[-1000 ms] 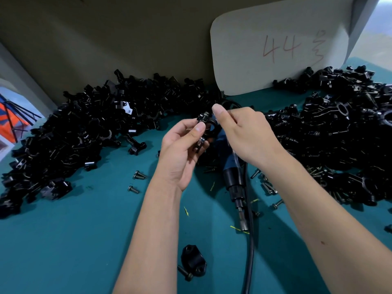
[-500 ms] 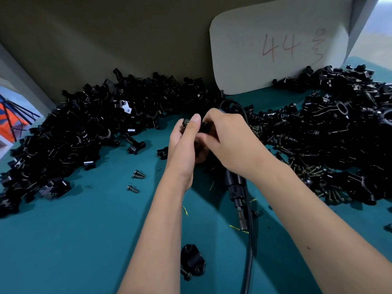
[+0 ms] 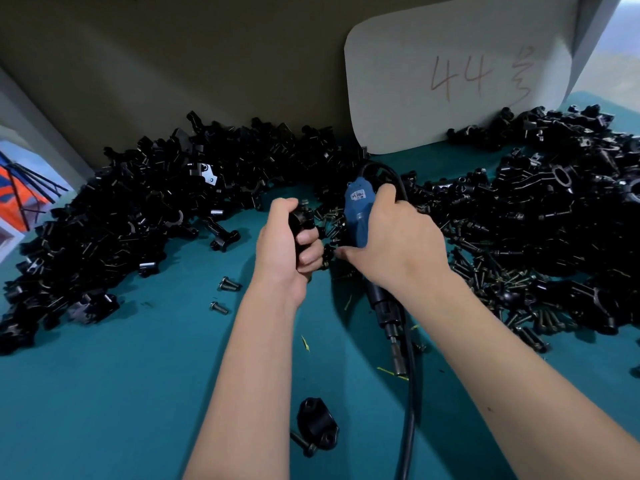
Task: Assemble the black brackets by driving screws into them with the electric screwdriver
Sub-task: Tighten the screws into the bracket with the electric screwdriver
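Hands have parted: left hand point(image 3: 282, 249) grips the bracket point(image 3: 300, 221), right hand point(image 3: 398, 244) now grasps the electric screwdriver point(image 3: 358, 216).

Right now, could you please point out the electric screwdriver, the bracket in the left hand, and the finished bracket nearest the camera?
electric screwdriver point(image 3: 357, 216), head view, blue body
bracket point(image 3: 300, 220), head view, black side above the fingers
finished bracket point(image 3: 317, 426), head view, curved top
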The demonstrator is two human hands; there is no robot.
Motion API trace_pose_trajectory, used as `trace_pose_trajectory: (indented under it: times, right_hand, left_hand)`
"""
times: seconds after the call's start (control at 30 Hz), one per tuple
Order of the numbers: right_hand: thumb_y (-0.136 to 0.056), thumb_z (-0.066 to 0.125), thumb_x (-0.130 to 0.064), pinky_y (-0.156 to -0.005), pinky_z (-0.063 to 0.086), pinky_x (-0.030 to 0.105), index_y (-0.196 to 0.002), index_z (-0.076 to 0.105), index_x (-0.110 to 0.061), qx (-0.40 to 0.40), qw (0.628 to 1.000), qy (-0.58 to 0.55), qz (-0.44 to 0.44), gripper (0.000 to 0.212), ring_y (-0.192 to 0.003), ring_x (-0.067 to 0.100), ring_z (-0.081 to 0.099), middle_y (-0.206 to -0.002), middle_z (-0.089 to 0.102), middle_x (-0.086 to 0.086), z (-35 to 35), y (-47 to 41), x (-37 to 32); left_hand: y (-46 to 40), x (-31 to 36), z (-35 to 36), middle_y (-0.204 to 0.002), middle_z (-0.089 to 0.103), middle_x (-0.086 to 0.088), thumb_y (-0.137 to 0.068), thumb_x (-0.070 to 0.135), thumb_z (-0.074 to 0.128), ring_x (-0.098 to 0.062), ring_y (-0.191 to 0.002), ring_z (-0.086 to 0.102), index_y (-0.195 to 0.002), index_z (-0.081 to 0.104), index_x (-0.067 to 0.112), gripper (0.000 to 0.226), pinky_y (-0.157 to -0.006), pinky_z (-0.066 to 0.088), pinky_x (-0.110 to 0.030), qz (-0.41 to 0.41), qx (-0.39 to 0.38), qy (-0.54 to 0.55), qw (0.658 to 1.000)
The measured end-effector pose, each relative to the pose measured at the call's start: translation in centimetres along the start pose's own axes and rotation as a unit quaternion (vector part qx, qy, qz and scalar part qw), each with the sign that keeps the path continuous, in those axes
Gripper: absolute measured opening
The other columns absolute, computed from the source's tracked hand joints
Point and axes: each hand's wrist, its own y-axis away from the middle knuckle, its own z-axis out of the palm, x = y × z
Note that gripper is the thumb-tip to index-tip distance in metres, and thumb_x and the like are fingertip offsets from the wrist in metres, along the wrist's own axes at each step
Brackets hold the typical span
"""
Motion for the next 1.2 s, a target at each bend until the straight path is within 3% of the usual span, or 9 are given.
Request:
trace_pose_trajectory:
  times: [0.13, 0.2, 0.27, 0.43, 0.57, 0.63, 0.77, 0.93, 1.2]
  right_hand:
    - [-0.074, 0.086, -0.05, -0.05, 0.033, 0.026, -0.09, 0.052, -0.012, -0.023, 0.996, -0.071, 0.039, 0.053, -0.06, 0.016, 0.051, -0.073, 0.052, -0.005, -0.5, -1.0, 1.3]
    - [-0.073, 0.086, -0.044, -0.043, 0.035, 0.021, -0.077, 0.065, -0.016, -0.058, 0.981, -0.175, 0.054, 0.036, -0.052, 0.009, 0.055, -0.063, 0.061, -0.006, -1.3, -1.8, 2.5]
    - [-0.076, 0.086, -0.04, -0.05, 0.047, 0.021, -0.08, 0.073, -0.013, -0.081, 0.94, -0.323, 0.068, 0.03, -0.055, 0.01, 0.063, -0.066, 0.071, -0.004, -2.1, -2.4, 3.7]
    - [-0.091, 0.076, -0.041, -0.063, 0.06, 0.03, -0.098, 0.063, -0.008, -0.082, 0.749, -0.646, 0.123, 0.036, -0.064, 0.016, 0.067, -0.07, 0.071, -0.001, -4.2, -2.7, 4.7]
    - [-0.092, 0.077, -0.039, -0.077, 0.062, 0.037, -0.106, 0.055, -0.008, -0.047, 0.563, -0.816, 0.123, 0.04, -0.073, 0.022, 0.067, -0.091, 0.062, 0.01, -4.9, -2.8, 4.3]
    - [-0.097, 0.073, -0.029, -0.078, 0.061, 0.037, -0.108, 0.053, -0.007, -0.029, 0.512, -0.853, 0.101, 0.032, -0.075, 0.023, 0.068, -0.088, 0.065, 0.011, -4.8, -2.8, 3.9]
    - [-0.096, 0.074, -0.019, -0.073, 0.058, 0.039, -0.114, 0.05, -0.012, 0.031, 0.485, -0.867, 0.108, 0.031, -0.066, 0.019, 0.063, -0.078, 0.062, 0.006, -4.2, -2.6, 3.3]
    - [-0.088, 0.081, -0.041, -0.06, 0.052, 0.031, -0.115, 0.048, -0.016, 0.083, 0.475, -0.865, 0.139, 0.049, -0.057, 0.015, 0.054, -0.072, 0.055, 0.0, -4.2, -2.4, 3.5]
    - [-0.096, 0.066, -0.035, -0.055, 0.044, 0.027, -0.112, 0.04, -0.019, 0.118, 0.481, -0.853, 0.163, 0.035, -0.052, 0.015, 0.045, -0.066, 0.049, -0.001, -4.3, -2.0, 2.7]
  left_hand:
    - [0.1, 0.1, -0.5, -0.056, 0.028, 0.008, -0.098, 0.037, 0.049, -0.004, -0.035, 0.024, -0.081, 0.033, 0.02, 0.029, -0.028, 0.015, -0.015, -0.112, -0.092, 0.058, 0.988]
    - [0.1, 0.3, -0.8, -0.057, 0.029, 0.008, -0.097, 0.036, 0.05, -0.002, -0.035, 0.025, -0.08, 0.034, 0.02, 0.028, -0.028, 0.015, -0.014, -0.147, -0.116, 0.076, 0.979]
    - [0.1, 0.4, -1.1, -0.058, 0.029, 0.008, -0.095, 0.035, 0.053, -0.002, -0.035, 0.025, -0.08, 0.036, 0.019, 0.028, -0.027, 0.017, -0.014, -0.171, -0.131, 0.083, 0.973]
    - [0.4, 0.6, -1.3, -0.06, 0.028, 0.008, -0.091, 0.034, 0.057, 0.0, -0.035, 0.026, -0.077, 0.038, 0.021, 0.027, -0.026, 0.017, -0.012, -0.201, -0.164, 0.044, 0.965]
    - [0.5, 1.0, -1.6, -0.054, 0.028, 0.007, -0.099, 0.037, 0.048, -0.001, -0.034, 0.024, -0.07, 0.036, 0.02, 0.036, -0.027, 0.014, -0.013, -0.199, -0.177, -0.108, 0.958]
    - [0.5, 1.3, -1.9, -0.054, 0.029, 0.005, -0.1, 0.035, 0.047, -0.003, -0.033, 0.024, -0.068, 0.038, 0.019, 0.037, -0.027, 0.016, -0.014, -0.189, -0.175, -0.19, 0.947]
    - [0.6, 1.6, -2.2, -0.056, 0.031, 0.004, -0.098, 0.033, 0.051, -0.006, -0.035, 0.024, -0.071, 0.041, 0.022, 0.03, -0.032, 0.017, -0.01, -0.175, -0.15, -0.3, 0.926]
    - [0.7, 1.9, -2.5, -0.053, 0.034, 0.003, -0.097, 0.03, 0.055, -0.006, -0.034, 0.027, -0.069, 0.044, 0.02, 0.032, -0.033, 0.019, -0.01, -0.163, -0.144, -0.363, 0.906]
    - [0.7, 1.9, -2.0, -0.051, 0.034, 0.005, -0.096, 0.032, 0.056, -0.007, -0.036, 0.025, -0.071, 0.041, 0.022, 0.031, -0.037, 0.018, -0.011, -0.154, -0.146, -0.428, 0.879]
